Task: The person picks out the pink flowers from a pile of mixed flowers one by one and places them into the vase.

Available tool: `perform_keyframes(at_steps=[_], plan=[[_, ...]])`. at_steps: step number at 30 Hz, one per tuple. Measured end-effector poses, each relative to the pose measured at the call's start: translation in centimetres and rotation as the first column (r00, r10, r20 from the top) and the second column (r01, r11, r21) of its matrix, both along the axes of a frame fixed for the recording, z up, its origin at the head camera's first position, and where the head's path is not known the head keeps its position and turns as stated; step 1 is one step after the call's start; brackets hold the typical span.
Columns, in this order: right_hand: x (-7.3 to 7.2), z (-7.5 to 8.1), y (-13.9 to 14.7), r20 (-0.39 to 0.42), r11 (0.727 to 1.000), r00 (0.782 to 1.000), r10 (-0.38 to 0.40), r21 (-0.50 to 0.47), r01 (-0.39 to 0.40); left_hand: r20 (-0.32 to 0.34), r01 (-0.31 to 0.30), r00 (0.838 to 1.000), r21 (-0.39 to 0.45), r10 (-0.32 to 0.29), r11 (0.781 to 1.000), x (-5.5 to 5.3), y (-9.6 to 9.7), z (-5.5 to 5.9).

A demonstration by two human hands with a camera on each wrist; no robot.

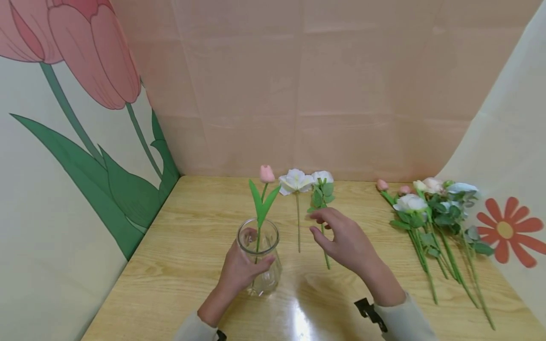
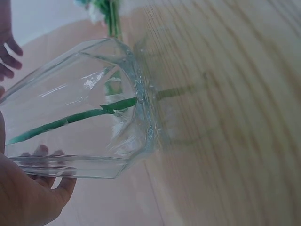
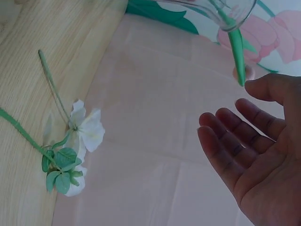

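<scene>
A clear glass vase [image 1: 268,279] stands on the wooden table, and my left hand [image 1: 240,267] grips it around its side, thumb toward the front. Inside the vase leans a pink tulip [image 1: 267,174], its two green leaves rising above the rim; its stem [image 2: 75,117] shows through the glass in the left wrist view. My right hand [image 1: 345,239] hovers to the right of the vase with fingers loosely bent and nothing in them. Beyond it on the table lie a white open-petalled flower [image 1: 296,181] and a white flower with round green leaves [image 1: 323,177].
A bunch of flowers [image 1: 431,208], with pink tulips, white blooms and leafy stems, lies at the right side of the table [image 1: 192,227]. A pink cloth backdrop [image 1: 298,94] closes off the back, and printed floral panels stand at both sides.
</scene>
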State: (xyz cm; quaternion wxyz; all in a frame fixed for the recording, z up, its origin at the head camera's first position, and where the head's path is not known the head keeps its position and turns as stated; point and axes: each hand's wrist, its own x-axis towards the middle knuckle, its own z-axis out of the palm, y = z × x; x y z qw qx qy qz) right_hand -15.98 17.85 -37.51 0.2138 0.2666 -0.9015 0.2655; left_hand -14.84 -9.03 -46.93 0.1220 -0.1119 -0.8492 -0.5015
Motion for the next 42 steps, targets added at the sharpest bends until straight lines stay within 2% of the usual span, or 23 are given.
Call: perform_keyframes(at_steps=[5, 13, 20, 36, 42], plan=[[-0.1, -0.3, 0.9, 0.011, 1.000, 1.000, -0.019, 0.008, 0.019, 0.006, 0.001, 1.000, -0.003, -0.001, 1.000, 0.0, 0.0, 0.1], [-0.2, -0.9, 2.8, 0.078, 0.998, 0.995, -0.056, 0.015, 0.055, 0.016, 0.005, 1.000, -0.001, -0.005, 1.000, 0.0, 0.0, 0.1], [-0.3, -1.4, 4.3, 0.144, 0.996, 0.986, -0.089, 0.031, 0.085, 0.022, -0.001, 1.000, 0.002, 0.000, 1.000, 0.0, 0.1, 0.2], [-0.9, -2.2, 7.2, 0.198, 0.987, 0.967, -0.160, 0.066, 0.149, 0.024, 0.021, 0.999, 0.025, -0.021, 0.999, -0.1, 0.0, 0.1], [-1.1, -2.5, 8.1, 0.240, 0.981, 0.952, -0.188, 0.089, 0.171, 0.028, 0.021, 0.999, 0.020, -0.022, 1.000, -0.2, 0.0, 0.2]])
